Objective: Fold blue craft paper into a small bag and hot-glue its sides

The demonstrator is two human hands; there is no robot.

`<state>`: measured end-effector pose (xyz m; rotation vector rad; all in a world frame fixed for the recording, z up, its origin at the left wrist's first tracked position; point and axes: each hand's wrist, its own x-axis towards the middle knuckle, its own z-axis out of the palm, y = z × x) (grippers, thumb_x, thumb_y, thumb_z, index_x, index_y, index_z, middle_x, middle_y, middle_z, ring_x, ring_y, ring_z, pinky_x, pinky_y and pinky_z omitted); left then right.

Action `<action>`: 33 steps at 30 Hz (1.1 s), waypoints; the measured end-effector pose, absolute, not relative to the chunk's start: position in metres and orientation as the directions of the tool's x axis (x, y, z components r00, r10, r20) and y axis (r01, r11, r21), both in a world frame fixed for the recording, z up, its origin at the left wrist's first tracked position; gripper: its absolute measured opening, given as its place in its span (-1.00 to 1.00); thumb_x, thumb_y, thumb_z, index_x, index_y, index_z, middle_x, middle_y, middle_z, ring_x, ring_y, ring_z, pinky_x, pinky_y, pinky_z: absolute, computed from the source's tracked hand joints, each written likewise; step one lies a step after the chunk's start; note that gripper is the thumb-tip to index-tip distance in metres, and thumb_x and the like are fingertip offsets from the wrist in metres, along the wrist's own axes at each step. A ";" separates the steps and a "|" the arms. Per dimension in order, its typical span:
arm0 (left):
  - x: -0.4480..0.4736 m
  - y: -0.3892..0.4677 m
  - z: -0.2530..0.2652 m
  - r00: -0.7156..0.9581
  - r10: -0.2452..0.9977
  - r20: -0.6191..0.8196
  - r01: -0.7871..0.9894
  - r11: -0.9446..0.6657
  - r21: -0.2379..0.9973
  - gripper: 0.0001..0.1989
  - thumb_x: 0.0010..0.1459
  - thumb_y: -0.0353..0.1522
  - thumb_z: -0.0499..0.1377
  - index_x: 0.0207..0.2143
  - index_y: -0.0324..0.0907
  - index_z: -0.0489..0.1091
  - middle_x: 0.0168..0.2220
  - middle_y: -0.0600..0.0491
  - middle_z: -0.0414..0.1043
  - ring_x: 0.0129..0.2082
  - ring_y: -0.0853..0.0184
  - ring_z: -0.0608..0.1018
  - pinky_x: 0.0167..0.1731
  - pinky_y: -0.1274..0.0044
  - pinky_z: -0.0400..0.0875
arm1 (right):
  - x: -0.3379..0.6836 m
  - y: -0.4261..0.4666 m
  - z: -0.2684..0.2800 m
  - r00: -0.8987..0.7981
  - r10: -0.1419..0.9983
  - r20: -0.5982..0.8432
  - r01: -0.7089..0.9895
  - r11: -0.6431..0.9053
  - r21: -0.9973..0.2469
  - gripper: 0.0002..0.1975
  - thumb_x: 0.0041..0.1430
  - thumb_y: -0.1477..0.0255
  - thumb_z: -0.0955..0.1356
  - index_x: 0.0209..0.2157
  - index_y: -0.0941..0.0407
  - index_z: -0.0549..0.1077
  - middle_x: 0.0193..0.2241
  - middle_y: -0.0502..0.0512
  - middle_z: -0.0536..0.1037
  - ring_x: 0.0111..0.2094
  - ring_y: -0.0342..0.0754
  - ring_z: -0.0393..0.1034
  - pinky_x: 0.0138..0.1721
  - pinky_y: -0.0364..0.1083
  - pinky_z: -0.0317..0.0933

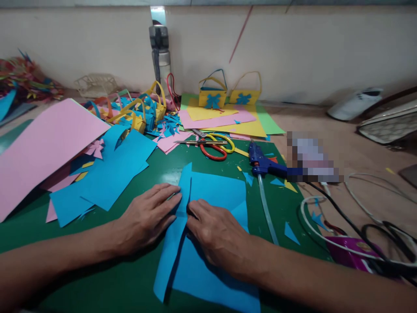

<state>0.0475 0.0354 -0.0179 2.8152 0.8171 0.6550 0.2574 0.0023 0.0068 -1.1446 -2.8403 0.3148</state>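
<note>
Blue paper sheet (208, 278) lies on the green work surface (130, 282), directly in front of the person, its left side turned over in a long flap. Left hand (151, 215): fingers extended, laid on the flap. Right hand (211, 228): fingers curled at the flap's free edge; whether they pinch it cannot be told. Principal risk, in this judgement, is a skewed crease: the flap stands raised at its near end, and pressure falls on the middle only. Secondary risk: the right forearm lies near the trailing glue stick (267, 213) and could jolt the glue gun (257, 163); its heat cannot be determined. Surface condition: littered, with blue offcuts (292, 233) to the right and a large pink sheet (52, 152) to the left. Beyond, two yellow paper bags (212, 95) stand before a pale wall (104, 39).
</note>
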 end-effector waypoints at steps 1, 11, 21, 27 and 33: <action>0.048 0.035 -0.019 0.776 0.522 0.354 0.482 -0.853 0.201 -0.61 0.25 -0.40 -0.01 0.12 -0.30 0.18 0.13 -0.20 0.24 0.17 0.13 0.23 0.12 0.28 0.21 | 0.258 0.002 0.006 -0.724 0.690 -0.012 0.678 0.707 -0.203 -0.87 0.14 0.62 0.23 -0.33 0.18 0.37 -0.33 0.16 0.34 -0.32 -0.04 0.13 -0.50 -0.09 -0.06; 0.051 0.034 -0.024 0.810 0.570 0.140 0.558 -0.822 0.118 -0.52 0.28 -0.31 -0.12 0.21 -0.29 0.10 0.26 -0.16 0.02 0.28 0.11 0.02 0.18 0.17 0.03 | 0.261 0.005 0.010 -0.739 0.673 -0.021 0.665 0.724 -0.185 -0.85 0.11 0.64 0.23 -0.35 0.17 0.37 -0.40 0.12 0.33 -0.37 -0.05 0.14 -0.46 -0.10 -0.01; 0.051 0.036 -0.024 0.821 0.564 0.091 0.557 -0.825 0.093 -0.49 0.29 -0.24 -0.11 0.23 -0.25 0.04 0.29 -0.13 -0.05 0.28 0.06 0.02 0.16 0.14 -0.03 | 0.275 -0.001 0.013 -0.721 0.693 0.024 0.677 0.711 -0.188 -0.81 0.15 0.61 0.21 -0.27 0.19 0.41 -0.27 0.20 0.45 -0.32 -0.01 0.26 -0.37 -0.05 0.21; 0.056 0.032 -0.023 0.789 0.607 0.095 0.600 -0.794 0.098 -0.52 0.30 -0.26 -0.12 0.22 -0.24 0.08 0.28 -0.17 -0.05 0.28 0.04 0.00 0.17 0.13 -0.05 | 0.280 -0.016 0.008 -0.739 0.666 0.107 0.657 0.746 -0.106 -0.72 0.09 0.65 0.23 -0.15 0.24 0.41 -0.13 0.29 0.48 -0.14 0.12 0.34 -0.19 0.09 0.30; 0.059 0.025 -0.018 0.806 0.590 0.039 0.581 -0.803 0.132 -0.44 0.24 -0.19 0.03 0.26 -0.02 -0.01 0.31 -0.26 -0.23 0.28 -0.16 -0.13 0.08 -0.05 -0.06 | 0.281 -0.019 0.010 -0.738 0.669 0.087 0.666 0.743 -0.061 -0.86 0.14 0.59 0.26 -0.33 0.18 0.45 -0.31 0.20 0.52 -0.30 0.03 0.38 -0.33 -0.02 0.31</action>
